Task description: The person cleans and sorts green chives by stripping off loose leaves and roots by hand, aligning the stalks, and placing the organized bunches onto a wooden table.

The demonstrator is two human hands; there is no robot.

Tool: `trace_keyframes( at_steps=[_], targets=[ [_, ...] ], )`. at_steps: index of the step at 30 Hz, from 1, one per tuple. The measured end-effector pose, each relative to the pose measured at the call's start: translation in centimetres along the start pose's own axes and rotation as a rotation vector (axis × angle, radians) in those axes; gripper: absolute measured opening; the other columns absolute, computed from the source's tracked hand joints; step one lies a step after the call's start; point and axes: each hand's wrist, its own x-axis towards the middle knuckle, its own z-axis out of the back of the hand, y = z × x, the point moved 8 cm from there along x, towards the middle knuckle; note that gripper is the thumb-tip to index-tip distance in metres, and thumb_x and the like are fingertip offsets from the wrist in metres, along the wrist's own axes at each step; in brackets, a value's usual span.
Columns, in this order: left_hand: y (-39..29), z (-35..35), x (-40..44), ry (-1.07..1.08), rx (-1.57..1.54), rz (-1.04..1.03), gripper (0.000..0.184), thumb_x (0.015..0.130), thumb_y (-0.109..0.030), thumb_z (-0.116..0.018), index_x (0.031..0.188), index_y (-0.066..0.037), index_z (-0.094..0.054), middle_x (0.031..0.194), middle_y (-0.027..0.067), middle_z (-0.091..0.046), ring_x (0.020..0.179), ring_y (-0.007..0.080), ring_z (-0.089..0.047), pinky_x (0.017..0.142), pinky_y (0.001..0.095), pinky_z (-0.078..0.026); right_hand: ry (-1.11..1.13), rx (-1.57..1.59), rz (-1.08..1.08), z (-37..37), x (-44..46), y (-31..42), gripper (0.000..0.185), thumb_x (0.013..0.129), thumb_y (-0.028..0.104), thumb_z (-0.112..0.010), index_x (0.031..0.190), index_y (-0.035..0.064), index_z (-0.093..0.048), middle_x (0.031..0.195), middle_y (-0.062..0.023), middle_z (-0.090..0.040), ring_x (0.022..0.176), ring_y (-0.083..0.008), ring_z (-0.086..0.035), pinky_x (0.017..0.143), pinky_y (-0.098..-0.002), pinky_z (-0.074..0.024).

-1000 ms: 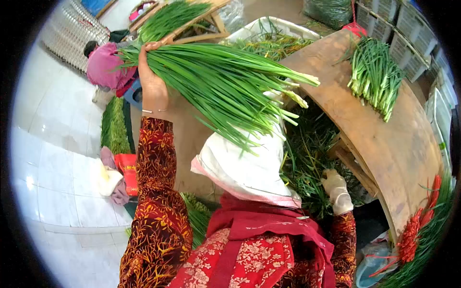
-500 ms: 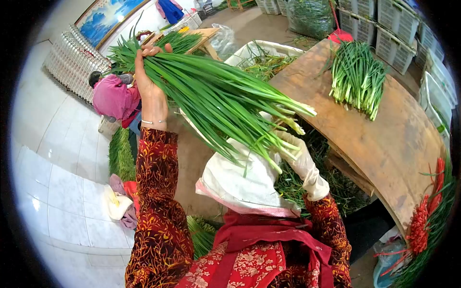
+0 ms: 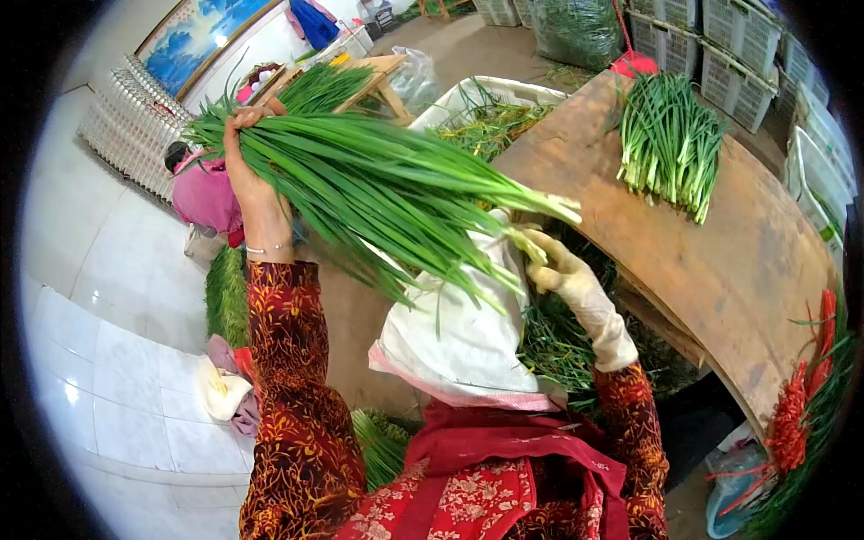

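My left hand (image 3: 255, 166), bare with a thin bracelet at the wrist, is closed around the leafy end of a large bunch of garlic chives (image 3: 378, 184). The bunch slants across in front of me, its pale stalk ends pointing right. My right hand (image 3: 569, 274), in a whitish glove, has thumb and fingers closed on a pale stalk base at the lower edge of the bunch. Beneath the bunch, a white woven sack (image 3: 450, 337) lies over my lap, above the red apron (image 3: 477, 490).
On the curved wooden table (image 3: 666, 270) to my right lies another bunch of chives (image 3: 670, 144). Red ties (image 3: 792, 418) hang at its near edge. A white crate (image 3: 441, 110) holds trimmings, and more lie beneath the table. A person in pink (image 3: 205, 193) sits at the left.
My left hand and the bunch have shifted slightly left. The right hand has come out from under the stalk ends, and its fingers now show at one stalk base.
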Motion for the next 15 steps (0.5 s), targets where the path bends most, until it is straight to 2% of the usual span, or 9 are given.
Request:
trace_keyframes(
  at_steps=[1, 3, 6, 9, 10, 11, 12, 13, 15],
  targets=[
    [0.2, -0.2, -0.1, 0.005, 0.003, 0.000, 0.008, 0.088, -0.008, -0.047, 0.080, -0.007, -0.043, 0.072, -0.0012, -0.046, 0.075, 0.0099, -0.049, 0.096, 0.0322, -0.035, 0.105, -0.076, 0.099, -1.8, 0.9, 1.3, 0.056, 0.078, 0.014, -0.063, 0.127, 0.0033, -0.040, 0.121, -0.0064, -0.048, 0.108, -0.0142, -0.045, 0.097, -0.0276, -0.0323],
    [0.5, -0.3, -0.2, 0.019, 0.073, 0.007, 0.010, 0.086, -0.015, -0.052, 0.083, -0.009, -0.045, 0.073, -0.0040, -0.047, 0.075, 0.0075, -0.050, 0.097, 0.0302, -0.032, 0.178, 0.021, 0.127, -4.2, 1.3, 2.5, 0.045, 0.079, 0.017, -0.062, 0.119, 0.0030, -0.048, 0.117, -0.0057, -0.052, 0.098, -0.0115, -0.050, 0.090, -0.0263, -0.0368],
    [0.9, 0.4, -0.3, -0.012, 0.066, 0.013, 0.009, 0.087, -0.015, -0.052, 0.084, -0.009, -0.045, 0.073, -0.0050, -0.048, 0.074, 0.0067, -0.050, 0.096, 0.0302, -0.032, 0.189, 0.234, 0.179, -5.8, 1.4, 2.9, 0.023, 0.085, 0.024, -0.053, 0.088, 0.0024, -0.060, 0.096, -0.0071, -0.061, 0.063, -0.0072, -0.045, 0.063, -0.0204, -0.0389],
    [0.6, 1.2, -0.1, 0.000, 0.040, 0.018, 0.008, 0.086, -0.014, -0.051, 0.085, -0.009, -0.045, 0.073, -0.0049, -0.048, 0.074, 0.0066, -0.050, 0.096, 0.0300, -0.032, 0.277, 0.459, 0.342, -4.4, -0.6, 3.0, 0.031, 0.090, 0.028, -0.042, 0.073, 0.0047, -0.053, 0.069, -0.0046, -0.052, 0.053, -0.0086, -0.039, 0.053, -0.0207, -0.0373],
    [0.3, 1.4, 0.0, 0.012, 0.008, 0.017, 0.008, 0.086, -0.014, -0.051, 0.085, -0.009, -0.045, 0.073, -0.0047, -0.048, 0.074, 0.0067, -0.050, 0.097, 0.0299, -0.032, 0.154, 0.426, 0.286, -3.1, -2.2, 3.0, 0.033, 0.089, 0.032, -0.044, 0.068, 0.0067, -0.049, 0.057, 0.0001, -0.041, 0.047, -0.0086, -0.036, 0.045, -0.0232, -0.0341],
    [-0.1, 1.8, 0.1, 0.008, 0.010, 0.011, 0.008, 0.086, -0.014, -0.051, 0.085, -0.009, -0.045, 0.073, -0.0047, -0.048, 0.074, 0.0067, -0.050, 0.097, 0.0299, -0.032, -0.471, 0.409, -0.052, -0.9, -4.9, 2.5, 0.037, 0.088, 0.035, -0.046, 0.062, 0.0093, -0.043, 0.051, 0.0021, -0.037, 0.043, -0.0081, -0.032, 0.039, -0.0234, -0.0292],
    [-0.8, 2.2, 0.2, 0.001, 0.049, -0.014, 0.008, 0.086, -0.013, -0.051, 0.084, -0.009, -0.045, 0.073, -0.0044, -0.048, 0.074, 0.0067, -0.050, 0.097, 0.0299, -0.032, -0.091, 0.433, 0.209, 0.8, -5.5, 1.6, 0.037, 0.088, 0.035, -0.047, 0.062, 0.0090, -0.045, 0.049, 0.0038, -0.036, 0.042, -0.0075, -0.031, 0.039, -0.0213, -0.0272],
    [-1.3, 2.5, 0.1, -0.006, 0.088, -0.037, 0.008, 0.086, -0.013, -0.052, 0.084, -0.009, -0.045, 0.073, -0.0041, -0.048, 0.074, 0.0068, -0.050, 0.097, 0.0298, -0.032, -0.059, 0.352, 0.216, 2.6, -6.2, 0.6, 0.035, 0.088, 0.036, -0.048, 0.066, 0.0084, -0.050, 0.050, 0.0044, -0.037, 0.042, -0.0064, -0.031, 0.039, -0.0207, -0.0261],
    [-1.8, 2.5, -0.2, -0.038, 0.103, -0.052, 0.008, 0.086, -0.013, -0.052, 0.084, -0.009, -0.044, 0.073, -0.0037, -0.048, 0.074, 0.0070, -0.050, 0.097, 0.0302, -0.032, -0.172, -0.496, -0.159, 7.7, -7.5, -5.8, 0.030, 0.087, 0.035, -0.049, 0.081, 0.0066, -0.056, 0.059, -0.0014, -0.046, 0.052, -0.0115, -0.041, 0.049, -0.0228, -0.0331]
  ],
)
